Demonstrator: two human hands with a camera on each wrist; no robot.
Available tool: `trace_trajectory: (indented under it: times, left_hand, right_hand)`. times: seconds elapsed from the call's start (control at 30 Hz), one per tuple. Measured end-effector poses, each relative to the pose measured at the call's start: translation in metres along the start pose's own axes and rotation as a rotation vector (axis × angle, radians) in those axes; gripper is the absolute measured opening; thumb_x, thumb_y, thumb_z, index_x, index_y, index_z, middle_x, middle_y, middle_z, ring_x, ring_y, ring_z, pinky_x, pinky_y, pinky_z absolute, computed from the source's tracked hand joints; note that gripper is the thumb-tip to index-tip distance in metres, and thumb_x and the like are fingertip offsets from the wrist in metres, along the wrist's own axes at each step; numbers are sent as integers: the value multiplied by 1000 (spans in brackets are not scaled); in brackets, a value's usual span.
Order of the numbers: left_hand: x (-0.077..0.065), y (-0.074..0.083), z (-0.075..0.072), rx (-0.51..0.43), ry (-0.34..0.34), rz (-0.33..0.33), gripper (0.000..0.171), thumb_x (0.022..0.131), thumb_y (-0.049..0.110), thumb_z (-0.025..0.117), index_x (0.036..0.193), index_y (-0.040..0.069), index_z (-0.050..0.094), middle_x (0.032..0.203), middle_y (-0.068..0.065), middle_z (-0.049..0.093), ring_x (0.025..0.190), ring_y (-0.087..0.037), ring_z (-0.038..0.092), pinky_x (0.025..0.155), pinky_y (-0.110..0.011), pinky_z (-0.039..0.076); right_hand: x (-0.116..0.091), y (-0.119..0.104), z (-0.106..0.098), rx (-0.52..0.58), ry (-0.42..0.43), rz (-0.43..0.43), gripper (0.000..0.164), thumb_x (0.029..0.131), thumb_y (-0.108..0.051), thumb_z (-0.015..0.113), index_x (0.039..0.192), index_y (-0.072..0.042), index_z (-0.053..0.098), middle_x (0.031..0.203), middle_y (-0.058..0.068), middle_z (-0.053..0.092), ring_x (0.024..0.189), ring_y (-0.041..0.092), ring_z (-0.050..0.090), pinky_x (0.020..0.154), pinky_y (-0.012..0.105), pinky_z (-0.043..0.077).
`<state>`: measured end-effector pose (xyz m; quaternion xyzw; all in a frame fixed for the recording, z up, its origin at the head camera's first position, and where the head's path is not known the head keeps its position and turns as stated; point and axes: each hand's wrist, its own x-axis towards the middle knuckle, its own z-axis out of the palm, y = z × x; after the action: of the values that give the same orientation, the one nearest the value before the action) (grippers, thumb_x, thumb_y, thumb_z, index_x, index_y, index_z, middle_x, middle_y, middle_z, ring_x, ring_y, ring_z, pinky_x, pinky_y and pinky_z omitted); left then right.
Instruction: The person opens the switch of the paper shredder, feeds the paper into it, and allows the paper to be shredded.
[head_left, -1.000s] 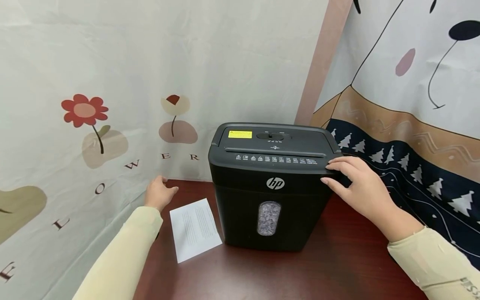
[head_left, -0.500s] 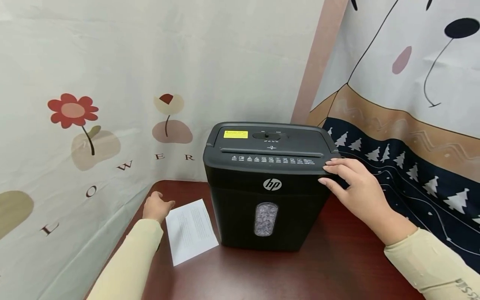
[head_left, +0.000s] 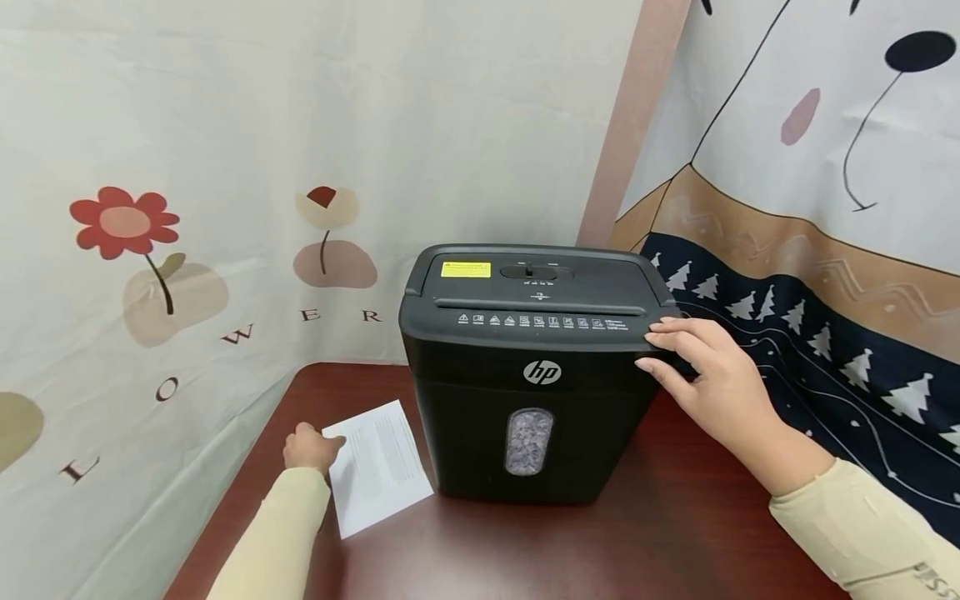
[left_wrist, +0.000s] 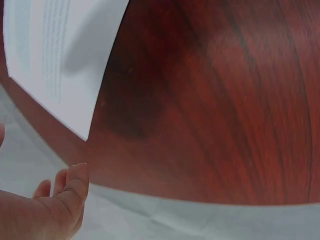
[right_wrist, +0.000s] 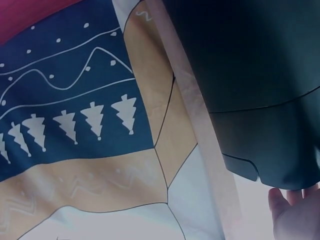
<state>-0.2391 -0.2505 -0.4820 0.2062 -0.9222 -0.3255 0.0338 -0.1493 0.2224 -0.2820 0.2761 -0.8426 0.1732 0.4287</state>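
Note:
A black HP paper shredder (head_left: 480, 417) stands upright on the table, paper shreds showing through its front window. My right hand (head_left: 712, 379) rests on its top right corner, fingertips on the lid and thumb by the front edge. In the right wrist view, the fingers (right_wrist: 295, 197) meet the shredder's rim. Left of the machine lies a printed sheet of paper (head_left: 382, 475). My left hand (head_left: 311, 447) is at the sheet's left edge with loosely bent fingers. The left wrist view has that hand (left_wrist: 55, 207) apart from the paper (left_wrist: 75, 95), holding nothing.
The dark red wooden table (head_left: 487, 554) has its left edge beside my left arm. A pale patterned curtain (head_left: 465, 125) hangs behind, and a bear-print cloth (head_left: 840, 292) hangs close on the right of the shredder.
My left hand has moved from beyond the sheet's upper left corner toward me, down along its left edge. My right hand stays on the shredder's corner. The head view has turned slightly right.

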Motion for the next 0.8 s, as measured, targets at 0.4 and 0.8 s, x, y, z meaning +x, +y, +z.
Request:
trace_trajectory:
  times: [0.4, 0.8]
  left_hand:
    - [16, -25, 43, 42, 10, -122, 68, 68, 25, 70, 106, -23, 39, 101, -39, 41, 98, -49, 36, 85, -53, 31]
    - [10, -24, 54, 68, -7, -169, 61, 72, 19, 58, 104, -26, 34, 99, -41, 33, 98, -50, 30, 81, -54, 32]
  right_hand:
    - [2, 0, 2, 9, -12, 13, 50, 84, -50, 48, 96, -6, 67, 104, 10, 60, 101, 26, 52, 91, 3, 26]
    - [-2, 1, 0, 8, -30, 55, 49, 83, -49, 48, 99, -7, 67, 106, 8, 60, 104, 25, 52, 86, 1, 27]
